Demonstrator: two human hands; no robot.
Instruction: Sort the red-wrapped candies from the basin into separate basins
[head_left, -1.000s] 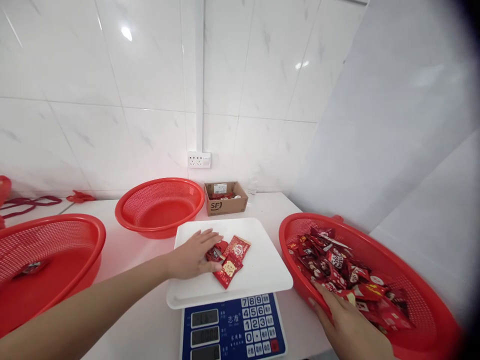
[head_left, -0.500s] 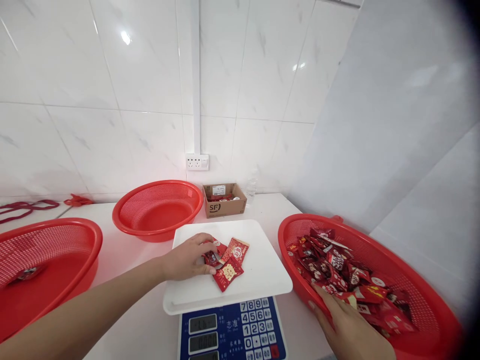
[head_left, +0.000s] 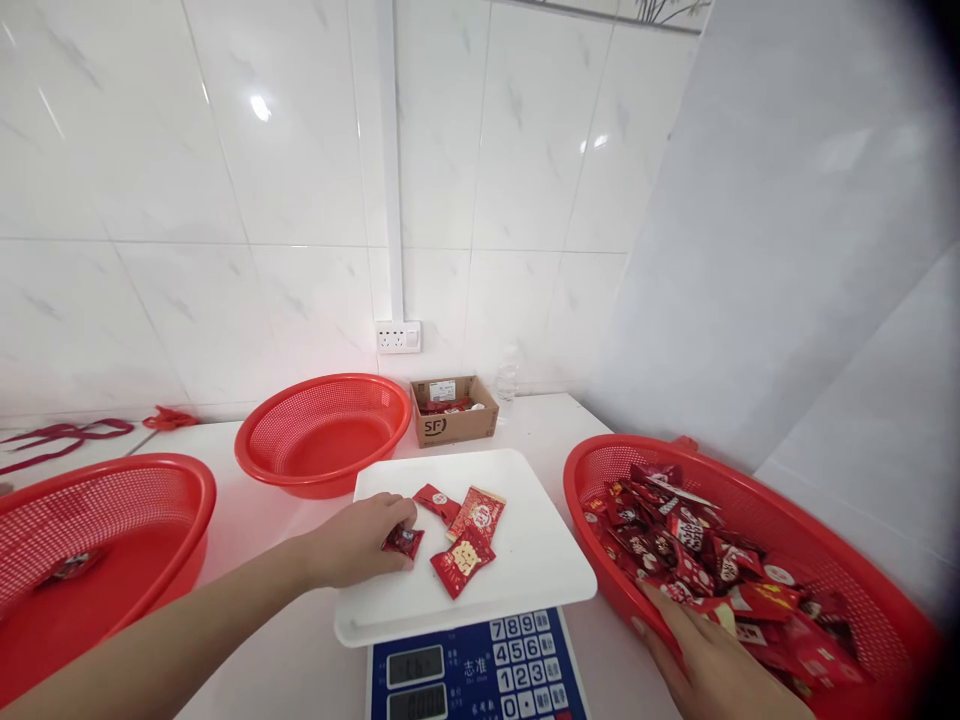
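My left hand (head_left: 358, 543) is closed around one end of a dark red wrapped candy (head_left: 403, 541), above the left part of the scale's white tray (head_left: 541, 540). Just right of it on the tray lie a small red packet (head_left: 436, 501), a red-and-gold packet (head_left: 477, 514) and a bright red packet with a cream figure (head_left: 463, 561). My right hand (head_left: 709, 660) grips the near rim of the right red basket (head_left: 600, 545), thumb outside and fingers over the edge. Many red and brown candy packets (head_left: 697, 545) fill that basket.
Below the tray is the blue scale panel (head_left: 476, 668) with keys and displays. Another red basket (head_left: 322, 385) stands behind, and a left one (head_left: 161, 530) holds a packet. A cardboard box (head_left: 455, 425) and clear bottle (head_left: 507, 382) stand by the wall (head_left: 300, 290).
My left hand has drawn the dark candy left, away from the other three packets, which stay on the tray. My right hand keeps its hold on the rim. The view has tilted up slightly.
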